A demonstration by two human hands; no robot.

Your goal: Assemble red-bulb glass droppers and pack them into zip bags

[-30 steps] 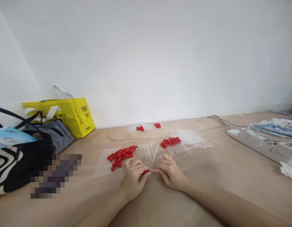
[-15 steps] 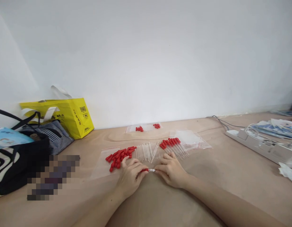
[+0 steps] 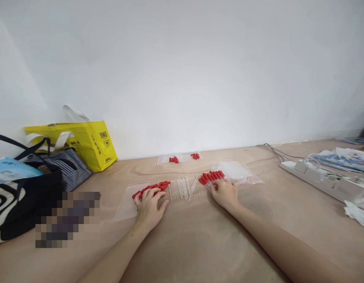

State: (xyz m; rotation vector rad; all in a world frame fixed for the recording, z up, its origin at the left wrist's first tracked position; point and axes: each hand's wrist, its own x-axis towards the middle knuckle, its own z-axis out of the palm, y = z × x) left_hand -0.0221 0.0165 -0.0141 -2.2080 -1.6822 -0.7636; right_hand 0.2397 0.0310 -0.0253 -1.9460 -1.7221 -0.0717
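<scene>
My left hand (image 3: 150,208) lies over the pile of red rubber bulbs (image 3: 162,185), fingers spread and touching them. The hand hides part of this pile, which rests on a clear zip bag (image 3: 127,206). To the right, my right hand (image 3: 226,193) is at a slanted row of glass droppers with red bulbs (image 3: 212,176). Its thumb and fingers are closed at the glass stem of the dropper at the row's near left end, and cover most of the stems. Between the hands lie many loose thin glass tubes (image 3: 183,188), roughly side by side.
Behind the row are clear zip bags (image 3: 233,171). Near the wall lies another bag with red bulbs (image 3: 173,160) and tubes. A yellow bag (image 3: 102,147), a striped pouch (image 3: 72,169) and a black bag (image 3: 31,208) stand left. A white power strip (image 3: 317,181) with cables lies right.
My hands have moved apart from the middle, where they held a red bulb and a glass tube together. The left went to the bulb pile, the right to the dropper row.
</scene>
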